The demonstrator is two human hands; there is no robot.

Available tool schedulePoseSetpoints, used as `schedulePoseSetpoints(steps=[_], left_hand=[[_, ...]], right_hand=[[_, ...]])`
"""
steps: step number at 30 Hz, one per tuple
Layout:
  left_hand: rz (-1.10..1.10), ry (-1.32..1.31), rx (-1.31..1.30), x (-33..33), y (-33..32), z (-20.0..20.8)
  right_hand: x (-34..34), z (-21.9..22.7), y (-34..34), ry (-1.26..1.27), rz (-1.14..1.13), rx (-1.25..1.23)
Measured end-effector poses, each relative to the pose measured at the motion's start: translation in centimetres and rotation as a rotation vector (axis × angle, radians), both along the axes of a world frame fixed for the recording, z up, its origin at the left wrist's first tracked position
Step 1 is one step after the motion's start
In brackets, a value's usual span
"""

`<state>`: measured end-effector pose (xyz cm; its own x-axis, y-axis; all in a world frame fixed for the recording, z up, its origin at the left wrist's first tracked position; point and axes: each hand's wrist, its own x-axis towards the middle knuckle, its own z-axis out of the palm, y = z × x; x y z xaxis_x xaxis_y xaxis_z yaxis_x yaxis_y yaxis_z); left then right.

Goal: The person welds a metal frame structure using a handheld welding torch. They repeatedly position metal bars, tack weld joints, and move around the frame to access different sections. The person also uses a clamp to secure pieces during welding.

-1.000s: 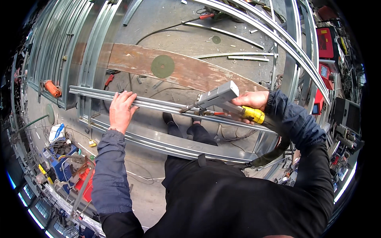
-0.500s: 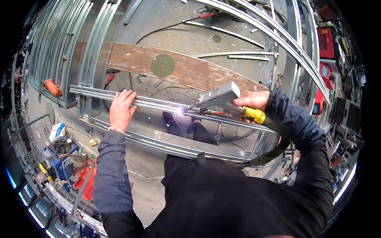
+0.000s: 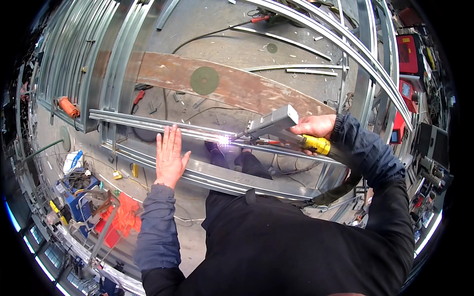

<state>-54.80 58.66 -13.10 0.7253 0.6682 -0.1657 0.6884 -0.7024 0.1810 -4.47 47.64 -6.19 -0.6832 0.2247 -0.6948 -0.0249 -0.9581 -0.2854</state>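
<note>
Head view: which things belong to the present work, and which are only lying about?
In use:
- grey torch in the right hand
- metal rails at its spark, open left hand at their edge

Apparently lying about:
- green disc on rusty plate
- orange cloth, lower left

Glossy metal rails (image 3: 123, 119), matt cloth sleeves (image 3: 159, 224)

green disc (image 3: 205, 80) on brown board (image 3: 247, 91)

Board (image 3: 247, 89): disc (image 3: 204, 80) laid on it; profiles (image 3: 66, 59) ranged left; strips (image 3: 312, 72) scattered behind; rails (image 3: 200, 134) set before it.
</note>
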Motion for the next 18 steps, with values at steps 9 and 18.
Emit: schedulePoseSetpoints(steps=[9,18], left_hand=[[0.034,0.095,0.004,1.0,-0.8,-1.6],[0.165,-0.131,0.059,-3.1,-3.7,-3.0]], right_hand=[[0.5,0.3,-0.6,-0.058,0.015,-0.003],[0.0,6.2,-1.7,-0.009,-0.159,0.106]])
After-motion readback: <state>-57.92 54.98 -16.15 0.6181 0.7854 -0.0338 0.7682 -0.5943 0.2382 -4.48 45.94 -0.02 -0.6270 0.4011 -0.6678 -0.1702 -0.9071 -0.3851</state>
